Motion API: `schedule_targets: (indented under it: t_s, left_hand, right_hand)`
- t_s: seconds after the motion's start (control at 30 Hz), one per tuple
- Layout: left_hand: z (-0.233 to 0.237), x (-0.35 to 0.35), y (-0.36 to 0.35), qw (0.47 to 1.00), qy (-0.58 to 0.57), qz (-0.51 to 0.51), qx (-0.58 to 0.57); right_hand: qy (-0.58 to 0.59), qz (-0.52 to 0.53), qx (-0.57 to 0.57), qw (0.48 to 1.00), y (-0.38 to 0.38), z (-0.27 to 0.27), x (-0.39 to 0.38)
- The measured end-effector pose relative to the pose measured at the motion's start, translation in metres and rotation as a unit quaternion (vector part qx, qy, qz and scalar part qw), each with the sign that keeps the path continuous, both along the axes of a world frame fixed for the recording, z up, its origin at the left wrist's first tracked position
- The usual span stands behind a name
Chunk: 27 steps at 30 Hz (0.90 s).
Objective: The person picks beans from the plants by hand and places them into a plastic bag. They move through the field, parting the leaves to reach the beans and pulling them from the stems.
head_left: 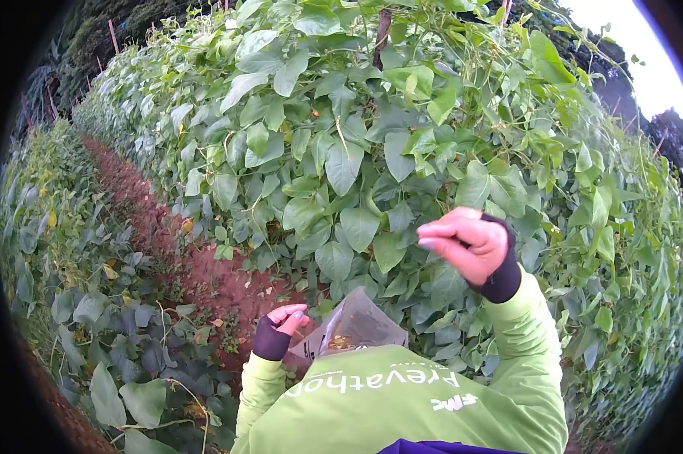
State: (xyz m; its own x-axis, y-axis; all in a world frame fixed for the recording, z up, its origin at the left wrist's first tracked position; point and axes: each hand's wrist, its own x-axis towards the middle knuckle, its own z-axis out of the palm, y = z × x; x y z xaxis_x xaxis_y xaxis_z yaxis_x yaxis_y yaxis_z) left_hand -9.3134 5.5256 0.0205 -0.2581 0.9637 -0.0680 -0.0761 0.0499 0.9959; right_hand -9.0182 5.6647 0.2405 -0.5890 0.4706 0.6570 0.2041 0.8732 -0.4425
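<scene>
My right hand (468, 244) is raised in front of the climbing bean plants (357, 227). Its thumb and fingertips are pinched together, and anything between them is too small to make out. Lower down, my left hand (285, 321) hovers just left of an open clear plastic bag (368, 314) in front of my chest. The left fingers are curled toward the thumb, with no object visible in them. Small yellowish-brown pieces (340, 343) lie inside the bag. Both hands have dark coverings at the wrist and palm, below light green sleeves (519, 321).
A strip of reddish bare soil (213, 280) runs between the tall leafy row and lower plants (62, 242) at left. Dry stems and pods hang among the leaves. A wooden stake (382, 38) rises from the row, and dark trees stand behind.
</scene>
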Motion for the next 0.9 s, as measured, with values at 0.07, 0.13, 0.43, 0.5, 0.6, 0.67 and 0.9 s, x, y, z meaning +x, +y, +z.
schedule_targets:
  t_s: [0.07, 0.13, 0.43, 0.5, 0.6, 0.67, 0.9]
  left_hand:
    - [0.002, 0.007, 0.007, 1.0, 0.003, 0.0, 0.003]
    - [0.014, 0.016, 0.014, 1.0, 0.003, -0.016, -0.007]
    - [0.136, 0.069, 0.101, 0.897, 0.285, -0.113, 0.319]
    - [0.166, 0.085, 0.119, 0.877, 0.305, -0.107, 0.356]
    - [0.191, 0.091, 0.156, 0.826, 0.368, -0.066, 0.422]
    - [0.197, 0.086, 0.188, 0.815, 0.393, -0.034, 0.425]
    - [0.168, 0.076, 0.312, 0.904, 0.293, 0.101, 0.296]
  right_hand:
    - [-0.021, 0.103, -0.106, 0.989, -0.005, -0.088, -0.03]
    - [-0.224, 0.146, -0.111, 0.957, -0.014, -0.156, -0.038]
    - [-0.081, 0.107, -0.25, 0.959, 0.012, -0.173, 0.015]
    - [-0.075, 0.136, -0.277, 0.948, 0.015, -0.171, 0.028]
    - [-0.066, 0.136, -0.319, 0.936, 0.014, -0.168, 0.046]
    - [-0.049, 0.165, -0.321, 0.931, 0.019, -0.18, 0.054]
    - [-0.039, 0.201, -0.314, 0.927, 0.042, -0.196, 0.068]
